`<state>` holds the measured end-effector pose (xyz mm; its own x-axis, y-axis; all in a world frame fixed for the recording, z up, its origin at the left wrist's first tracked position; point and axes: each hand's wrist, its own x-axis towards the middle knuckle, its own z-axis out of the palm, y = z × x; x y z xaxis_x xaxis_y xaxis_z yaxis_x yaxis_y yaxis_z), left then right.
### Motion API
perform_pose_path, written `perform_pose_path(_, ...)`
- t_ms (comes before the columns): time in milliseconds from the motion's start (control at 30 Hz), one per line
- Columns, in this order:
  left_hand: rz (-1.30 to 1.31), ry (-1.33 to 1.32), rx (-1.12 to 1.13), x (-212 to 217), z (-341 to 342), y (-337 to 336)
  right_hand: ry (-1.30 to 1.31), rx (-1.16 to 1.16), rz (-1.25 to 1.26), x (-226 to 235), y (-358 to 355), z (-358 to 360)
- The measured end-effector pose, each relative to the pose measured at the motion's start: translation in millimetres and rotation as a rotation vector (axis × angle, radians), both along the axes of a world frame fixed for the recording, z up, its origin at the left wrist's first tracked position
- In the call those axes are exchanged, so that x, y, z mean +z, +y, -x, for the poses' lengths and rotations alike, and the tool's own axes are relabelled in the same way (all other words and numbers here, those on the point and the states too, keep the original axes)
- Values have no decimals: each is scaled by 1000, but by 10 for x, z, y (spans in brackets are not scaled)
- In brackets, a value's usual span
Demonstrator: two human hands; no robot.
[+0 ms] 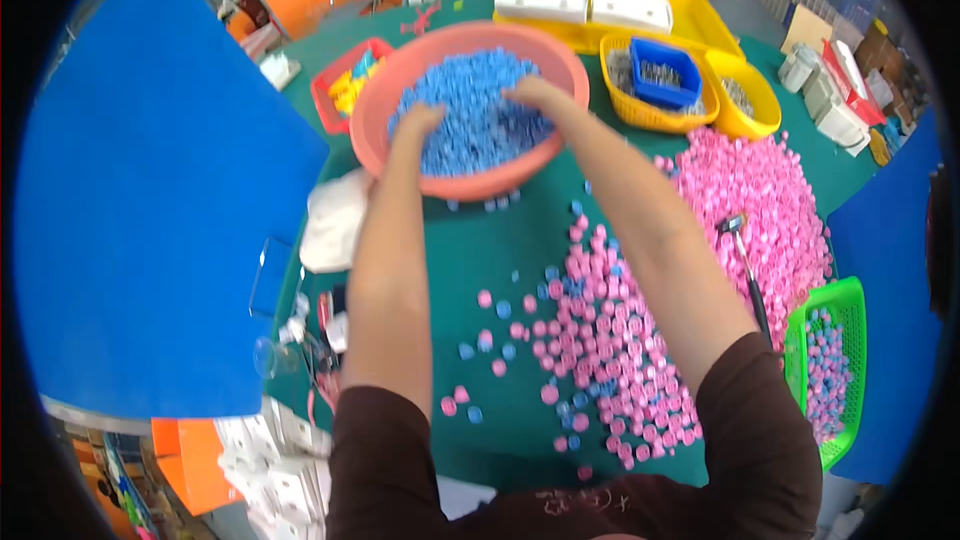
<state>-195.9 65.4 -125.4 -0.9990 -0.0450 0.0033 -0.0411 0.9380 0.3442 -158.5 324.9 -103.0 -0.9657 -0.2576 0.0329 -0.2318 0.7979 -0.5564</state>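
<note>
Both my arms reach forward into a round salmon-pink basin [368, 125] filled with small blue plastic pieces [470, 90]. My left hand [425, 117] is sunk among the blue pieces in the left part of the basin. On the other side, my right hand [530, 92] dips into them near the right inner wall. The fingers of both hands are buried, so I cannot make out whether they grip any pieces. A few blue pieces lie on the green table [465, 250] just below the basin's near rim.
Pink pieces [755, 205] form a big heap at right, with a black-handled hammer [745, 265] on it. Mixed pink and blue pieces [610, 340] spread nearer me. A green basket [858, 370], yellow baskets [715, 105], a red tray [322, 90] and a white cloth [333, 225] surround them.
</note>
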Motion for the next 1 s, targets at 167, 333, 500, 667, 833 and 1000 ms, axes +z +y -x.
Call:
perform_pose_path(167,-192,-25,130,-163,101,1601,-34,-375,-88,-917,1575,734)
perform_pose_path(333,-406,-125,-2,141,547,801,-405,-100,374,85,67,750)
perform_pose_path(500,-993,-232,127,-643,191,831,-662,-145,555,-49,-120,11)
perform_pose_path(667,-1208,203,417,-465,202,1160,-355,-407,1236,27,-456,-239)
perform_pose_path(833,-1238,253,401,111,-887,2134,-31,-726,1198,-31,135,-673)
perform_pose_path(1000,-1644,495,170,735,-1739,1779,164,-443,1603,627,-326,-1689)
